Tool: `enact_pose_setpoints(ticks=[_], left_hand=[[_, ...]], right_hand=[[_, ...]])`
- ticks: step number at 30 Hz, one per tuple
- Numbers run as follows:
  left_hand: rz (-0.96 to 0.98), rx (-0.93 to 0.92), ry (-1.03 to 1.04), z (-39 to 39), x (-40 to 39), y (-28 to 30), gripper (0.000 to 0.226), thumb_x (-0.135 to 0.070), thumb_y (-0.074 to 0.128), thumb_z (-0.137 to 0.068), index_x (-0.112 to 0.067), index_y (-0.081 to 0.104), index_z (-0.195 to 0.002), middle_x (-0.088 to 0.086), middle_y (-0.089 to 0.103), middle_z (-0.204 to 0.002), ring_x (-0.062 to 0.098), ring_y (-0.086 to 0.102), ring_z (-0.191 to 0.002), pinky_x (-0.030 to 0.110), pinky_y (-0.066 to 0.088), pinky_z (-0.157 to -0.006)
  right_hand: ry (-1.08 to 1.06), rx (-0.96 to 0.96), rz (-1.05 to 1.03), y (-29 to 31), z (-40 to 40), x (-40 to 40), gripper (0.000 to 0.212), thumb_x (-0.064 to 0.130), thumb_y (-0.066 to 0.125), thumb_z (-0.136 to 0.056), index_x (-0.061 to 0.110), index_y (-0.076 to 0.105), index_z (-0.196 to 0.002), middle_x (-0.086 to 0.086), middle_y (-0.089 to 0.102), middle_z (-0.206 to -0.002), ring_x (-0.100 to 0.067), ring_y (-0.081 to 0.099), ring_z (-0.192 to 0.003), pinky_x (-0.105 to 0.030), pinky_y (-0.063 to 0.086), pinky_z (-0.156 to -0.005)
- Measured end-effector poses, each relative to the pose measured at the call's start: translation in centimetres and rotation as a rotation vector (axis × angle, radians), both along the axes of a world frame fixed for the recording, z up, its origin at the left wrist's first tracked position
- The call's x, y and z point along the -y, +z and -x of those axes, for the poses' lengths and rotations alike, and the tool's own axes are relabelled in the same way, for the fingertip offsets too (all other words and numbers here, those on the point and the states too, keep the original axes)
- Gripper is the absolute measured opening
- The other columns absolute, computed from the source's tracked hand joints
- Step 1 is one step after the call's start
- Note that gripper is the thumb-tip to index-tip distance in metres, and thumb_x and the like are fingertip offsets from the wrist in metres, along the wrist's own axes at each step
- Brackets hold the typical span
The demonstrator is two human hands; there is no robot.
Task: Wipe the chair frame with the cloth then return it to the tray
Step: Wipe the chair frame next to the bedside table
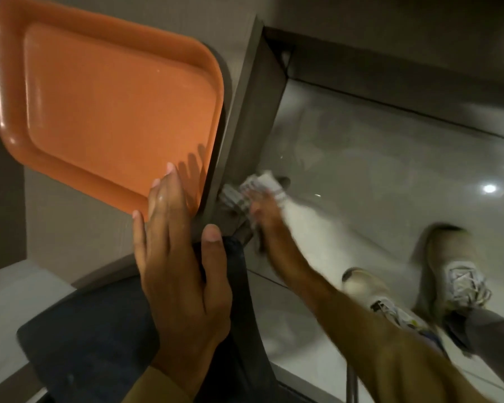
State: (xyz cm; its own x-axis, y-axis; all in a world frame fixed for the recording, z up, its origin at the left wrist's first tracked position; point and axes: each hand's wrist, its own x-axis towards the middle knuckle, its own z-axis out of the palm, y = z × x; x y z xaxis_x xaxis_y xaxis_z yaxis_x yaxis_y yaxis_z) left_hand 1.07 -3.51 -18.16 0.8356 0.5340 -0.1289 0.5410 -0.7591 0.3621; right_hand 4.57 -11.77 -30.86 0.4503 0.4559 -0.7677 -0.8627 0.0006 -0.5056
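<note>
An orange tray point(105, 100) lies on the grey table top at the upper left, with nothing in it. My left hand point(178, 257) rests flat on the table edge and the dark chair back point(245, 301), thumb hooked over the chair's top. My right hand point(266, 216) reaches down below the table edge and is closed on a white checked cloth point(259, 187), pressed against the dark chair frame there. The hand and cloth are motion-blurred, and the frame under them is mostly hidden.
The dark chair seat point(90, 338) is at the lower left. A brown table side panel point(245, 117) runs down from the tray's right edge. The glossy tiled floor point(390, 170) fills the right side, with my two shoes point(454, 269) on it.
</note>
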Motion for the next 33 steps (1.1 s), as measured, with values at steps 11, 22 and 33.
enact_pose_setpoints(ticks=[11,22,33], left_hand=[[0.03,-0.044,0.005,-0.3,0.4,0.3,0.057,-0.045,0.026,-0.114,-0.04,0.019,-0.17,-0.014,0.033,-0.179,0.007,0.025,-0.169,0.044,0.012,-0.14],[0.025,-0.056,0.025,-0.5,0.2,0.5,0.058,-0.046,0.026,-0.115,-0.034,0.022,-0.171,-0.012,0.033,-0.179,0.01,0.027,-0.169,0.03,0.006,-0.139],[0.031,-0.052,0.044,-0.8,0.4,0.8,0.06,-0.036,0.031,-0.11,-0.042,0.017,-0.169,-0.005,0.039,-0.177,0.016,0.033,-0.167,0.038,0.011,-0.14]], right_hand=[[0.219,-0.011,0.12,-8.8,-3.4,0.2,0.051,0.031,0.029,-0.119,0.012,0.038,-0.166,-0.01,0.041,-0.173,-0.028,0.036,-0.163,-0.042,0.02,-0.139],[0.076,0.293,-0.182,2.9,2.4,1.1,0.038,0.06,0.031,-0.113,0.066,0.051,-0.145,0.034,0.048,-0.163,0.004,0.034,-0.161,-0.029,0.024,-0.136],[0.054,0.04,-0.05,-2.8,-1.7,-0.3,0.035,0.028,0.048,-0.112,0.03,0.08,-0.126,0.006,0.077,-0.137,-0.015,0.065,-0.141,-0.044,0.044,-0.128]])
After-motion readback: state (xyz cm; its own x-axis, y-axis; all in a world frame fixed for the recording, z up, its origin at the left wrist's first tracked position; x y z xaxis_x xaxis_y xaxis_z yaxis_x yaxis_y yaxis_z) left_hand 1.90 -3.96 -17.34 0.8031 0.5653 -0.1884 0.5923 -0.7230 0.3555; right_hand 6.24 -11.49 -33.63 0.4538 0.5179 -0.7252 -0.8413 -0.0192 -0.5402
